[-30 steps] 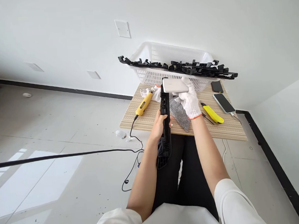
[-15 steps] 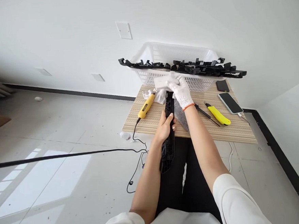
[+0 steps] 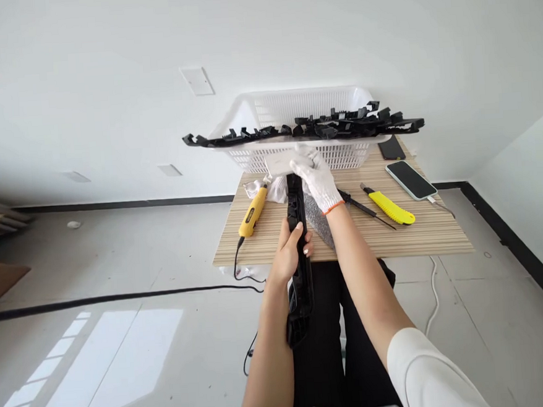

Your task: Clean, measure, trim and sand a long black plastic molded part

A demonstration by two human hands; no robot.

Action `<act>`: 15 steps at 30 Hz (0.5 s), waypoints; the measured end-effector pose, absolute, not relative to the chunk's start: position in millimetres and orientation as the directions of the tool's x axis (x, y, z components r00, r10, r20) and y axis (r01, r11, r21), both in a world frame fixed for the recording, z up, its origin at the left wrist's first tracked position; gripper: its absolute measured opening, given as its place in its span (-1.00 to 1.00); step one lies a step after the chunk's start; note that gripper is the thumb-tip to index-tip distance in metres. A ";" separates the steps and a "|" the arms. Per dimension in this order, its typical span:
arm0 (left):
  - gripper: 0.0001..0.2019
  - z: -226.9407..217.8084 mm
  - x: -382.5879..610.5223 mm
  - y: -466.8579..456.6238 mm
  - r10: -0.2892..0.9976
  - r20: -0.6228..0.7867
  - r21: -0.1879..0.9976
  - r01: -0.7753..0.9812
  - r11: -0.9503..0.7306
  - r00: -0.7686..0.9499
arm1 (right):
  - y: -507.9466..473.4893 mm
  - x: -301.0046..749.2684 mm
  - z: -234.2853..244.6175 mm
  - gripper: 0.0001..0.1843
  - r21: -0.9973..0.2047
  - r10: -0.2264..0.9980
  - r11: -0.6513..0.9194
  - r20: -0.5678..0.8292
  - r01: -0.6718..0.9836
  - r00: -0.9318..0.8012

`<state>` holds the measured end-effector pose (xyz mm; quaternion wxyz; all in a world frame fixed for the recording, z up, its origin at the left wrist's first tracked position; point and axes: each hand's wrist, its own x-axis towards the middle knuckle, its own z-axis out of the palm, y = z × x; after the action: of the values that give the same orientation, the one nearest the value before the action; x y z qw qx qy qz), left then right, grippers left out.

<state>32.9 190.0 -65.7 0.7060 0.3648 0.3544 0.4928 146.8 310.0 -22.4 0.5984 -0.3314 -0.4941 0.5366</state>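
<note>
My left hand [image 3: 286, 253], bare, is wrapped round a long black plastic trim piece [image 3: 301, 288] that runs from above my lap up over the table edge. A white cotton glove with an orange cuff covers my right hand [image 3: 317, 177]. Its fingers close on a flat white rectangular block [image 3: 278, 163], held just above the far end of the trim piece. Whether block and trim touch, I cannot tell. Under my right wrist lies a grey textured cloth or pad [image 3: 318, 222], partly hidden.
A white basket [image 3: 310, 96] stands at the back, with long black trim pieces [image 3: 340, 127] across it. On the table [image 3: 422, 236] lie a yellow corded tool [image 3: 253, 213], a white cloth [image 3: 277, 189], a thin black tool [image 3: 369, 210], a yellow utility knife [image 3: 392, 207] and two phones [image 3: 410, 180].
The camera view has shifted, so the table and basket appear further left. Both hands keep their holds, and the white block stays near the trim's far end.
</note>
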 end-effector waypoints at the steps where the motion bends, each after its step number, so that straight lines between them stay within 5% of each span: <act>1: -0.64 -66.1 33.1 190.2 0.952 -0.152 0.862 -0.436 0.259 0.265 | 310.2 146.7 -23.4 -0.39 -0.925 0.970 0.197 0.233 -0.324 -0.074; 3: -0.63 -66.9 33.5 190.7 0.950 -0.164 0.855 -0.442 0.272 0.267 | 310.8 146.5 -24.4 -0.39 -0.946 0.961 0.134 0.197 -0.295 -0.195; 7: -0.65 -67.0 34.3 190.9 0.942 -0.176 0.862 -0.418 0.287 0.285 | 310.4 148.7 -22.8 -0.46 -0.944 0.984 0.148 0.171 -0.296 -0.054; 15: -0.62 -62.9 35.4 187.2 0.945 -0.194 0.862 -0.413 0.292 0.263 | 305.1 158.7 -23.4 -0.44 -0.952 0.982 0.069 0.118 -0.300 -0.149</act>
<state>35.4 187.2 -62.9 0.7110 0.3546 0.3749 0.4777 158.7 305.1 -23.4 0.5485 -0.3531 -0.4831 0.5840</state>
